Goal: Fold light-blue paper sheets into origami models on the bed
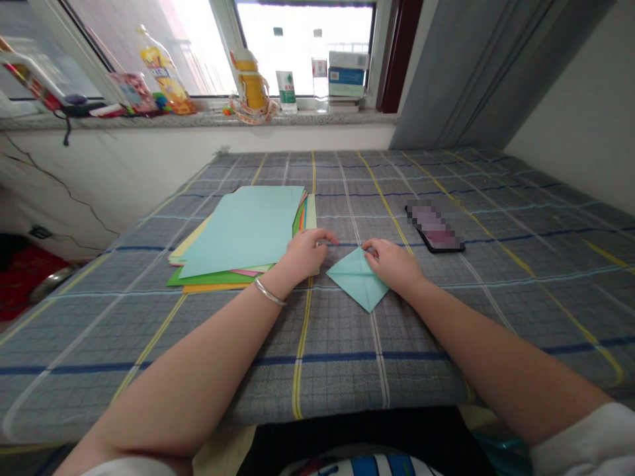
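A light-blue folded paper (358, 279) lies on the cloth as a small diamond, with crease lines crossing its face. My right hand (397, 266) rests on its right side, the fingertips closed on the paper near the top corner. To the left of the diamond, my left hand (306, 252) is held apart from it, fingers loosely curved and spread, with nothing in them. That hand is beside the right edge of a stack of coloured paper sheets (243, 228), light blue on top, with green, orange, pink and yellow edges showing beneath.
A grey checked cloth (342, 383) covers the surface. A phone (436, 228), partly blurred, lies to the right. Along the windowsill (198, 119) stand a drink bottle (166, 73), a yellow bottle (252, 82), a tube (286, 91), a clear bottle (320, 82) and boxes (347, 76).
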{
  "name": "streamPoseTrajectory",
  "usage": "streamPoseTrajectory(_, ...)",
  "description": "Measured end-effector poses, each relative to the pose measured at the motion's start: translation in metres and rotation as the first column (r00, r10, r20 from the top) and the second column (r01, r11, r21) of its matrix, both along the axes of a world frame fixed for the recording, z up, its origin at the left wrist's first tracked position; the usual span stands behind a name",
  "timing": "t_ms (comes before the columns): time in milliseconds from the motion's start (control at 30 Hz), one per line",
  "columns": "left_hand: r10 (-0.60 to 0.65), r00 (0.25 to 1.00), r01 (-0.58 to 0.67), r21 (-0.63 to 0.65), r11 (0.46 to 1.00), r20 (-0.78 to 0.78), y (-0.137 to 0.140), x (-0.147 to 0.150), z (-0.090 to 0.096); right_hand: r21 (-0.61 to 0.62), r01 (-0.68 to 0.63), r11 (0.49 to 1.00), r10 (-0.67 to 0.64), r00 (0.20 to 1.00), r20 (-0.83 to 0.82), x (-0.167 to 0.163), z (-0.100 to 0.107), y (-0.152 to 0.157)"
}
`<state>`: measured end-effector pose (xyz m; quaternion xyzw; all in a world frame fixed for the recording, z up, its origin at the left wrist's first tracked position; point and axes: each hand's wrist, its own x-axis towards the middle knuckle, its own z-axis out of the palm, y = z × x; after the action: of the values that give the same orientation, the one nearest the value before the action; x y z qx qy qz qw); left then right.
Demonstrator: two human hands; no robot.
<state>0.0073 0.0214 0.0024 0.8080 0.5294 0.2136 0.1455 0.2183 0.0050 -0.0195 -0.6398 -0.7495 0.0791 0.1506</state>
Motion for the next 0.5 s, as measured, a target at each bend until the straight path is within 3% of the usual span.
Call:
streamPoseTrajectory(67, -0.097, 0.995, 0.095, 0.055, 0.994, 0.038, -0.007, 0.011, -0.003, -0.003, -0.006, 1.0, 0.006, 1.0, -0.003, 0.0, -0.001, 0.0)
streamPoseTrajectory(200, -0.294, 0.924, 0.327, 0.104, 0.939, -0.246, -0.025, 0.03, -0.016, 0.015, -0.013, 1.0, 0.014, 1.0, -0.021, 0.001, -0.002, 0.003)
streamPoseTrajectory(300, -0.3, 0.879, 0.344, 0.056, 0.937, -0.369, -0.032, 0.035, -0.026, -0.029, -0.054, 0.998, 0.051, 0.994, -0.094, 0.008, 0.001, 0.008)
streamPoseTrajectory(500, -0.267, 0.87, 0.311, 0.041, 0.95, -0.414, -0.033, 0.035, -0.028, -0.209, -0.061, 0.976, 0.012, 0.974, -0.227, 0.03, 0.012, 0.011)
